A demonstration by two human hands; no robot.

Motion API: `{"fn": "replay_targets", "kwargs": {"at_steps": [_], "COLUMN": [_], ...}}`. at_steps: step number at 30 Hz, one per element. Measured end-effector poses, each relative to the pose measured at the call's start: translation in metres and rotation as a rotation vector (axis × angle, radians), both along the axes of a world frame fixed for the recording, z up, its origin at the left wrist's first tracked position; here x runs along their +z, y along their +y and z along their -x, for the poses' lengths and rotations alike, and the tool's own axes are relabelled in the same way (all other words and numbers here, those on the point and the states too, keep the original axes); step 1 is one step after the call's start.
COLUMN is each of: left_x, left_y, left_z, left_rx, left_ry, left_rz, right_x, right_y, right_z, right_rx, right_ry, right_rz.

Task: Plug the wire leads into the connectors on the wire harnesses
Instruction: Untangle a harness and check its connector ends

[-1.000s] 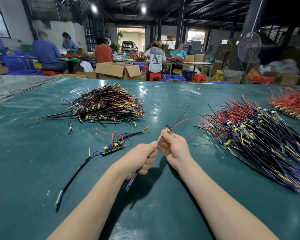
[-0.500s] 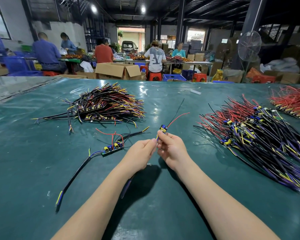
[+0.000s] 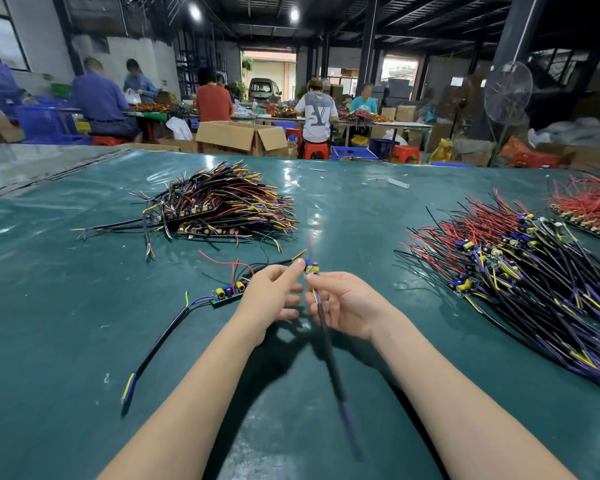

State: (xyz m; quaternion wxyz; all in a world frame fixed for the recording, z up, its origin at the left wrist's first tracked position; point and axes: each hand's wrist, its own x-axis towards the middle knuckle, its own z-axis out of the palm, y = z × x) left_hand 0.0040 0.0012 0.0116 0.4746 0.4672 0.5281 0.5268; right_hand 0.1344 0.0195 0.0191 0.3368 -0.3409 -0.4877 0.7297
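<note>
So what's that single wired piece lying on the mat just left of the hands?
It is a narrow green circuit board lying flat on the green mat, carrying small yellow and blue parts. A black cable runs from one end toward the viewer and ends in yellow and blue leads. Thin red and black wires loop from its other end.

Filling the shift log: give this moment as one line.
left hand: fingertip at small yellow-blue component board | right hand: pinches its black sheathed cable | plugging: unclear
</note>
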Motion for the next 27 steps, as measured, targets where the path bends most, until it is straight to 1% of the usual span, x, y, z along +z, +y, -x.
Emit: {"fn": "replay_targets", "kwargs": {"at_steps": [1,2,4,7,11,14,16,18,21,23,25,27], "left_x": [0.000,0.000,0.000,0.002,-0.001,-0.001,-0.001,0.000,0.003,0.006,0.008,0.009], "left_y": [0.000,-0.001,-0.001,0.000,0.003,0.007,0.009,0.010,0.009,0.008,0.009,0.009], "left_z": [0.000,0.000,0.001,0.005,0.008,0.012,0.017,0.023,0.028,0.032,0.036,0.039], "left_rx": [-0.044,-0.065,-0.045,0.061,0.192,0.289,0.349,0.419,0.508,0.571,0.631,0.681], "left_ry": [-0.047,-0.056,-0.077,-0.172,-0.160,-0.198,-0.255,-0.322,-0.472,-0.574,-0.634,-0.646], "left_rz": [0.004,-0.012,-0.054,-0.084,-0.137,-0.154,-0.161,-0.171,-0.169,-0.178,-0.210,-0.232], "right_x": [-0.001,-0.001,-0.001,0.001,-0.001,-0.001,0.000,0.002,0.002,0.003,0.004,0.004], "right_y": [-0.002,-0.003,-0.004,-0.002,-0.003,-0.002,-0.002,-0.001,0.000,0.002,0.005,0.007], "right_z": [0.002,0.003,0.005,0.005,0.005,0.006,0.003,-0.002,-0.010,-0.016,-0.023,-0.028], "right_rx": [0.044,0.069,0.061,-0.004,-0.012,0.006,0.036,0.068,0.120,0.142,0.134,0.082], "right_ry": [-0.045,-0.078,-0.112,-0.132,-0.153,-0.152,-0.155,-0.200,-0.280,-0.291,-0.279,-0.291], "right_rz": [-0.007,-0.009,0.003,0.035,-0.006,-0.030,-0.036,-0.055,-0.080,-0.089,-0.105,-0.131]}}
